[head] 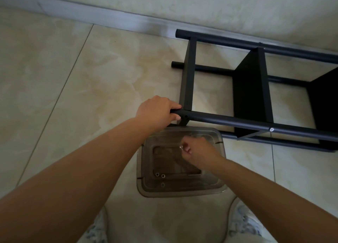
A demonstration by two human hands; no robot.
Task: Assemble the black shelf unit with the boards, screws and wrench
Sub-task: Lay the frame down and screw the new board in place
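Sideways, black shelf unit (pixel 250 89), 3 boards (pixel 251 89)

Left hand (pixel 155 111) on shelf pole (pixel 228 120), right hand (pixel 196 151) pinching screw (pixel 181 147)

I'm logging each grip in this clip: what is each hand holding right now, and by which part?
The left hand grips the black shelf unit by the end of its near tube. The right hand pinches a small silvery piece, probably a screw or washer.

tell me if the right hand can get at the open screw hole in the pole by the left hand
Probably yes. The hole faces up with nothing over it, just past the left hand gripping the pole. The right hand, pinching a small silver piece over the bin, is close.
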